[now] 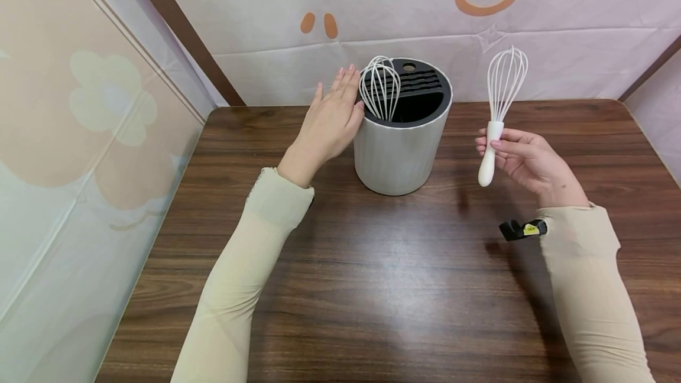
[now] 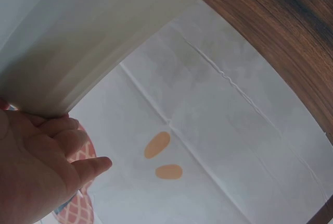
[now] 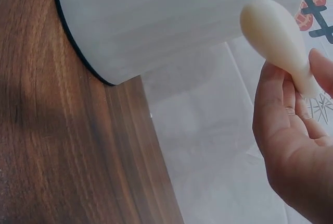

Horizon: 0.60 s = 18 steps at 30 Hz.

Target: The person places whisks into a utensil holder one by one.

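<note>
My right hand (image 1: 524, 158) pinches a white whisk (image 1: 495, 138) by its handle, wires up, to the right of the utensil holder. In the right wrist view the whisk's rounded handle end (image 3: 273, 31) sticks out past the thumb and fingers. The light grey utensil holder (image 1: 396, 158) has a black slotted top (image 1: 417, 78) with one wide opening. A second whisk (image 1: 380, 87) stands in that opening at the left, its handle hidden inside. My left hand (image 1: 332, 114), fingers straight, rests against the holder's upper left side; the left wrist view shows fingers at its wall (image 2: 104, 31).
The holder stands near the back edge of a brown wooden table (image 1: 372, 288). Close behind it hangs a pale printed cloth (image 1: 266, 70). Another printed cloth (image 1: 48, 194) hangs along the left side. A black strap (image 1: 513, 230) sits at the right cuff.
</note>
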Motion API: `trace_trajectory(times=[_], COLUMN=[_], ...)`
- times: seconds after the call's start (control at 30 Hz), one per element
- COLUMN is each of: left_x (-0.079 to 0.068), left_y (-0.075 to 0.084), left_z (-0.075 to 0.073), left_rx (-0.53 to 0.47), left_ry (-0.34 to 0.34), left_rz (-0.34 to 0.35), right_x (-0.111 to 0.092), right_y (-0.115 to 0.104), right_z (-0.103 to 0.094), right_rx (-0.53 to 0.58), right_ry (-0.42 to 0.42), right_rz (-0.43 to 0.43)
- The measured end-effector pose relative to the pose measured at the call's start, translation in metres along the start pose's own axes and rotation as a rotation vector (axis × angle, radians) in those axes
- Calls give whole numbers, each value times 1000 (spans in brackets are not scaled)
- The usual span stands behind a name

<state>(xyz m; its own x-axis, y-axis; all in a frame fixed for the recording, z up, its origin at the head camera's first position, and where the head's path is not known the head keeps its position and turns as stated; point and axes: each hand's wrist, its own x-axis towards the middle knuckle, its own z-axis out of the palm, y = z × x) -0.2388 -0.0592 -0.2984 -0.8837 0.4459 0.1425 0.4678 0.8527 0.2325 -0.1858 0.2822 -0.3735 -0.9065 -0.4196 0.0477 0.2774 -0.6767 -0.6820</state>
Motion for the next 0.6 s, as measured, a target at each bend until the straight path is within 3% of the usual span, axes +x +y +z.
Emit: trace_trajectory(times=[0.6], left_x=[0], left_y=[0], left_z=[0], left_rx=[2], left_ry=[-1], left_rz=[-4], right_x=[1], right_y=[-4], right_z=[16], right_rx=[-22], right_ry=[-35], right_rz=[-47])
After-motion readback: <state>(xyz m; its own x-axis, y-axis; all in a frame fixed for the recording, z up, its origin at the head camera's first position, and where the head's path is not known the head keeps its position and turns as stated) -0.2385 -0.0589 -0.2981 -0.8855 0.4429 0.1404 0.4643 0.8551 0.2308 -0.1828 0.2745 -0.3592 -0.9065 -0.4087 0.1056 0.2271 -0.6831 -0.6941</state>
